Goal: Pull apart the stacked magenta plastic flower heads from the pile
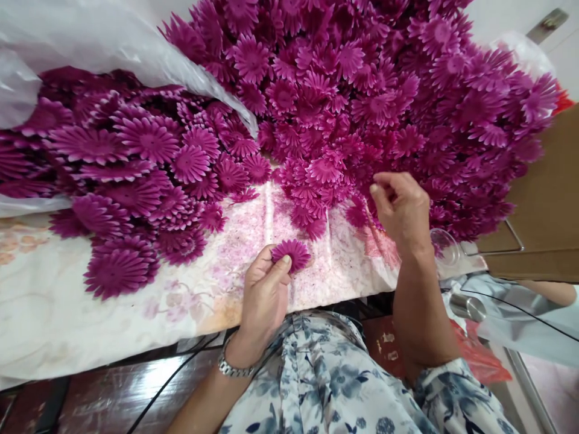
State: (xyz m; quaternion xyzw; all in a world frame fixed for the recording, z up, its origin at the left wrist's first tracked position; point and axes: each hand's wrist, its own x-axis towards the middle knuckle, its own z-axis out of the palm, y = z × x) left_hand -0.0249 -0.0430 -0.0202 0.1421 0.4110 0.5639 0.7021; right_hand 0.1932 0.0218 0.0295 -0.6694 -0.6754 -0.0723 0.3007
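Note:
My left hand (266, 292) pinches a purple artificial flower petal layer (296, 255) between thumb and fingers, just above the table's front edge. To the right, my right hand (404, 211) hangs over the near side of a large heap of purple artificial flowers (362, 102). Its thumb and forefinger are curled together; what lies between them, if anything, is too small to make out. At the left, flat loose petal layers (149, 141) spill from a clear plastic bag (136, 42), some of them stacked.
A floral tablecloth (190, 301) covers the table. On the right stand a clear cup (446, 246) and a cardboard box (543, 211). Below them are a metal cylinder (468, 306), a black cable and a red plastic bag (486, 355). Another person's arm (554, 292) shows at the right edge.

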